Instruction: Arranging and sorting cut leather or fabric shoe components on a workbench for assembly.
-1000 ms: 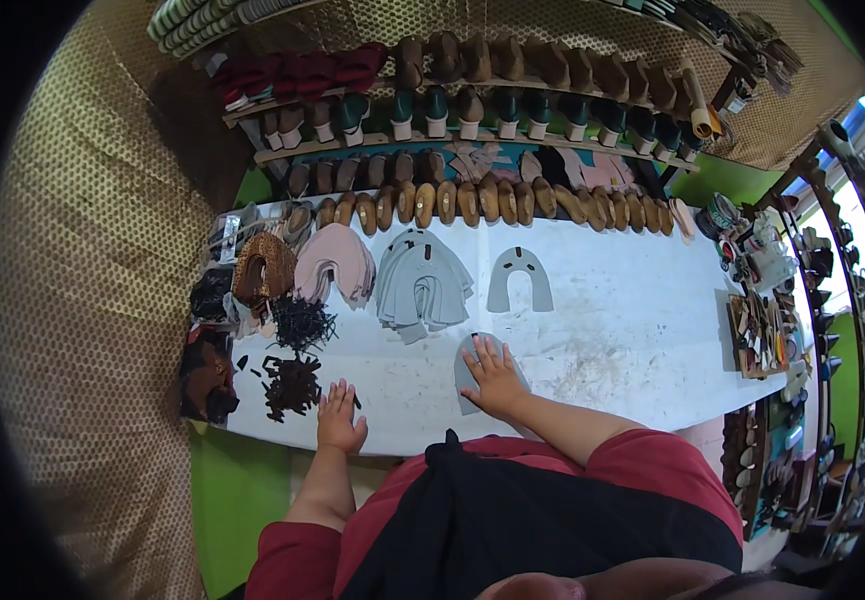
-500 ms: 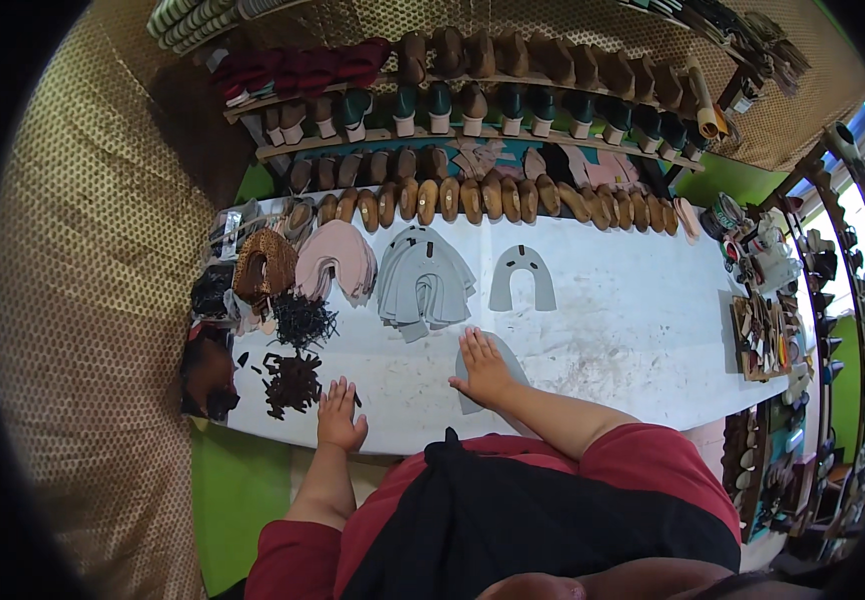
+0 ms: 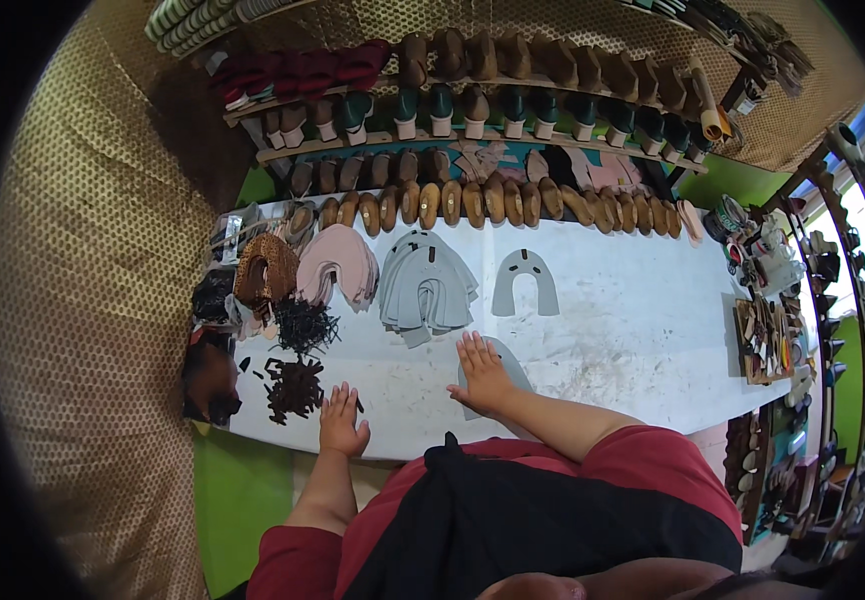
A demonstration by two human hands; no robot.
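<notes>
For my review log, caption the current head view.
Right hand over a grey piece, left hand beside dark strips, at a white worktable.

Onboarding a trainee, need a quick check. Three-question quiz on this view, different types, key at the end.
1. Which is nearer the dark brown pile: the left hand or the right hand?
2. True or false: the pink stack lies between the spotted brown stack and the grey stack.
3. Fill in: the right hand covers part of a flat piece coloured ____.

Key: 1. Left hand. 2. True. 3. Grey.
</notes>
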